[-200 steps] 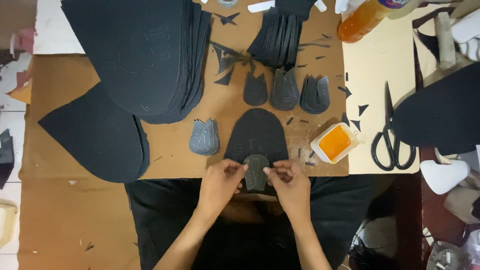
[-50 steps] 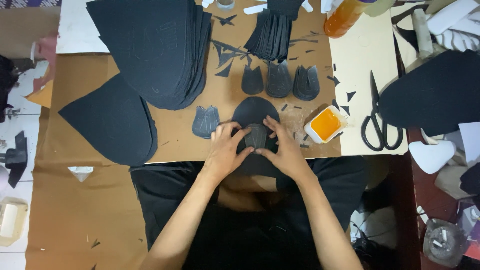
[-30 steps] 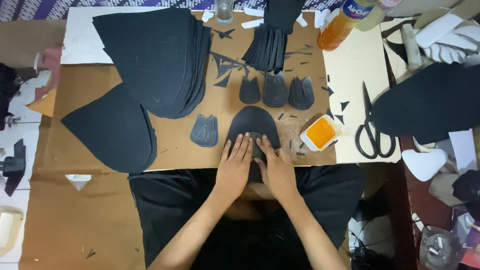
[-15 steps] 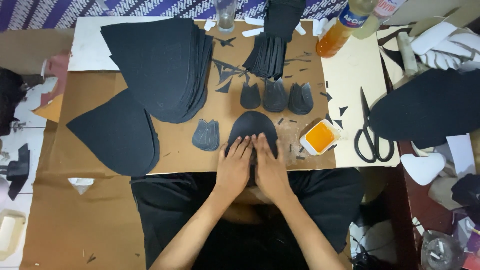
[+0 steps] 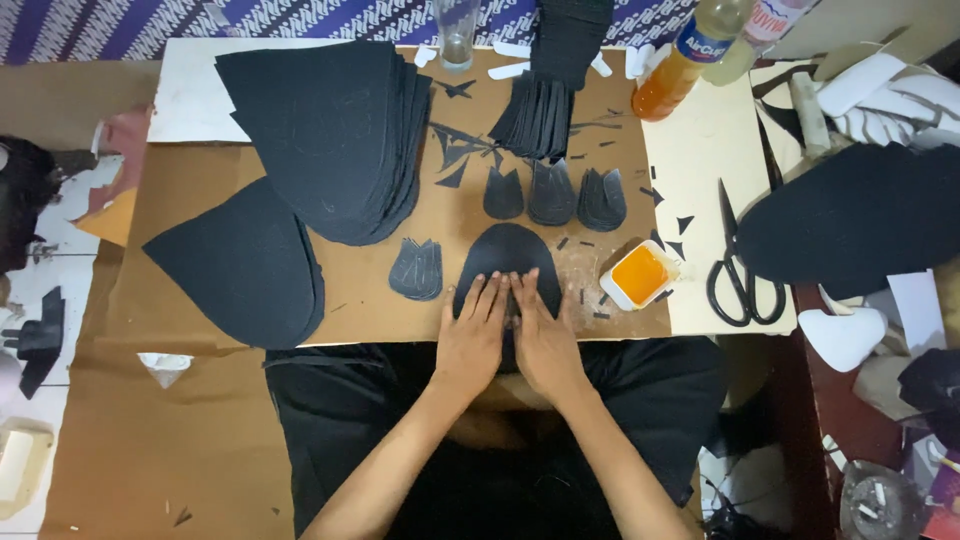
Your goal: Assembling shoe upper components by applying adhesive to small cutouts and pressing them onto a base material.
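My left hand (image 5: 474,335) and my right hand (image 5: 543,335) lie flat side by side, fingers together, pressing down on a rounded black fabric piece (image 5: 505,252) on the brown cardboard board (image 5: 200,190). Only the far half of that piece shows beyond my fingertips. A small grey-black notched piece (image 5: 415,270) lies just left of my left hand. A small white tub of orange glue (image 5: 640,275) stands just right of my right hand.
Two stacks of large black cut shapes (image 5: 330,130) (image 5: 240,265) fill the left of the board. Small notched pieces (image 5: 555,192) lie in a row beyond. Black scissors (image 5: 742,275), an orange bottle (image 5: 685,62), a glass (image 5: 457,30) and a big black shape (image 5: 850,220) sit right and far.
My hands went from pinching a small piece at the near edge of the rounded shape to lying flat on it. The view has drawn back slightly.
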